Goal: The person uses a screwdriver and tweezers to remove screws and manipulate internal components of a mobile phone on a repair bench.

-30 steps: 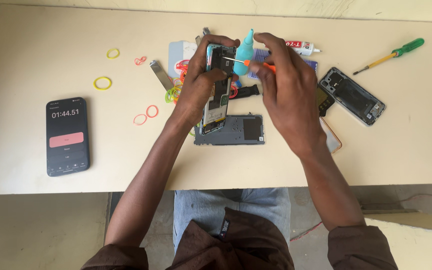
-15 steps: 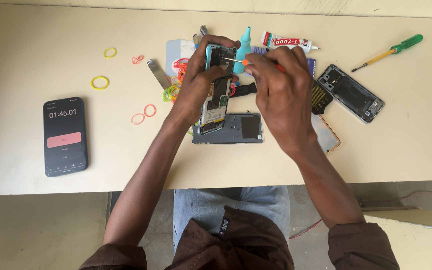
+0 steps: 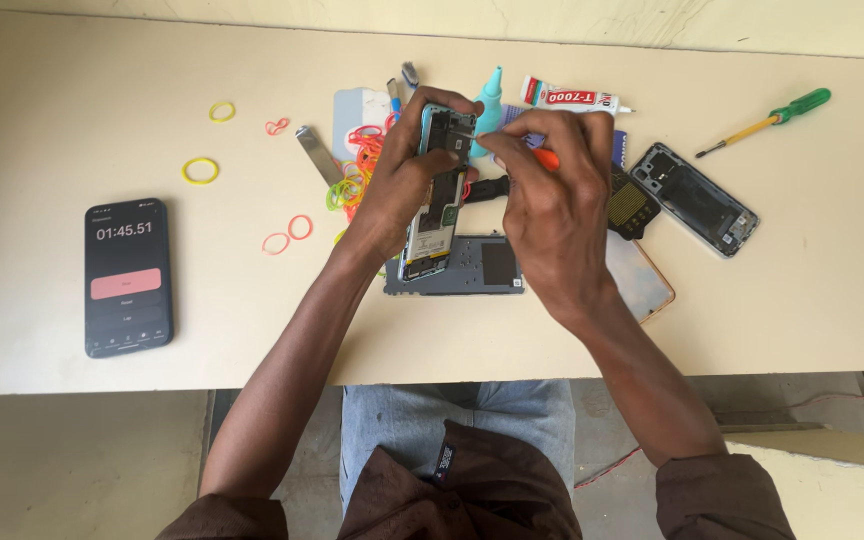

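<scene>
A single head-worn camera looks steeply down from above the person's seat, facing away from the body toward the far edge of the table (image 3: 72, 90). The near edge of the tabletop crosses the lower part of the frame, with the person's lap and sleeves below it, so the view sits close over the work. Nearly the whole width of the tabletop fits, its far edge along the top of the frame. The left hand (image 3: 402, 190) and right hand (image 3: 552, 215) meet just above centre, slightly right of the middle, arms rising from the bottom. A black phone (image 3: 128, 277) lies at near left, a green screwdriver (image 3: 767, 120) at far right.
</scene>
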